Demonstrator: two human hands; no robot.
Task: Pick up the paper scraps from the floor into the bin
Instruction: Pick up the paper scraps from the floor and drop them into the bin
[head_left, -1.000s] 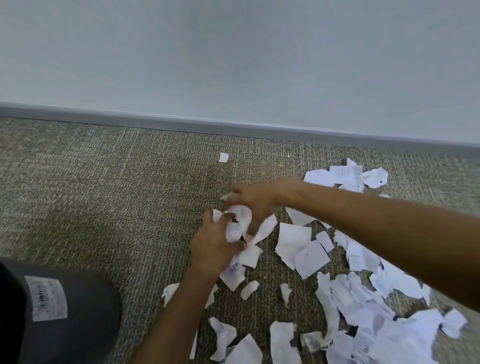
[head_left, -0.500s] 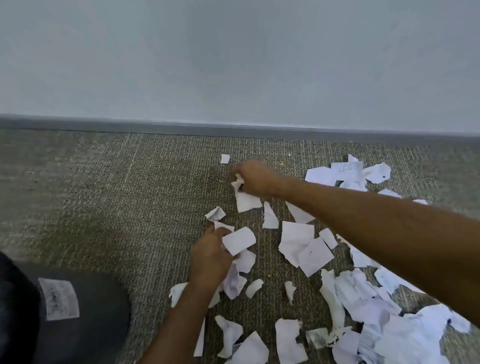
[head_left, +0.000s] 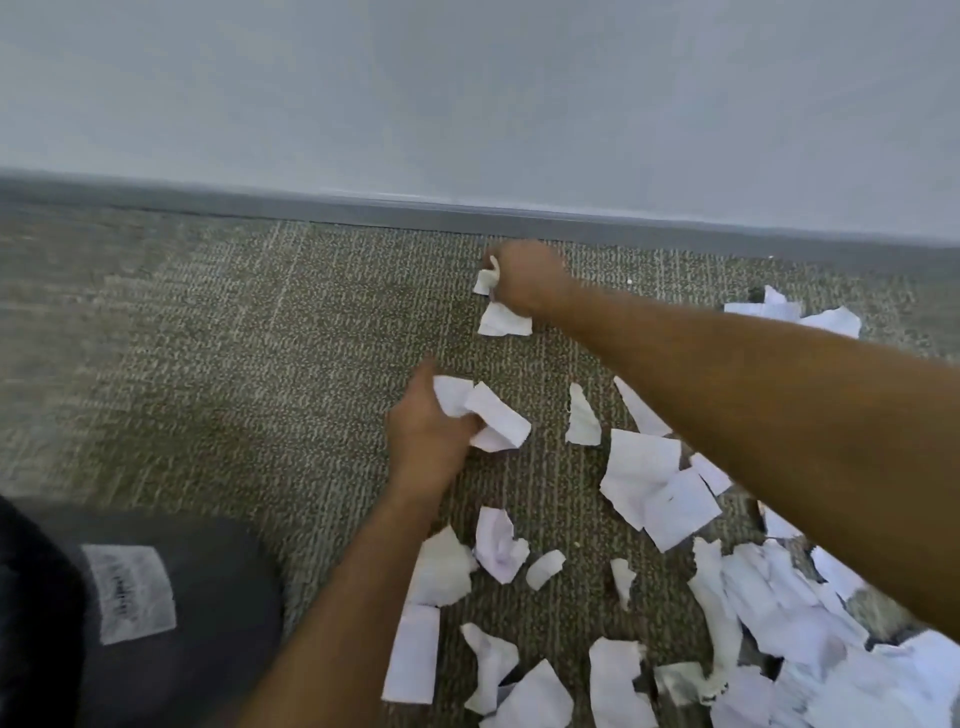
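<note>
White paper scraps lie scattered over the carpet, thickest in a pile at the lower right (head_left: 810, 613). My left hand (head_left: 423, 434) is low over the carpet in the middle and grips a few white scraps (head_left: 491, 418) that stick out to its right. My right hand (head_left: 522, 283) reaches far forward near the baseboard and pinches small white scraps (head_left: 501, 317) that hang below its fist. The dark grey bin (head_left: 208, 597), with a white label on its side, stands at the lower left beside my left forearm.
A grey baseboard (head_left: 363, 210) and a plain pale wall close off the far side. Bare green-grey carpet (head_left: 182, 338) stretches to the left. More loose scraps lie at the far right (head_left: 795, 314) and along the bottom edge (head_left: 519, 670).
My right hand has reached further forward toward the baseboard, to where a small lone scrap lay, still carrying its scraps. My left hand has gathered more scraps from the carpet and holds them.
</note>
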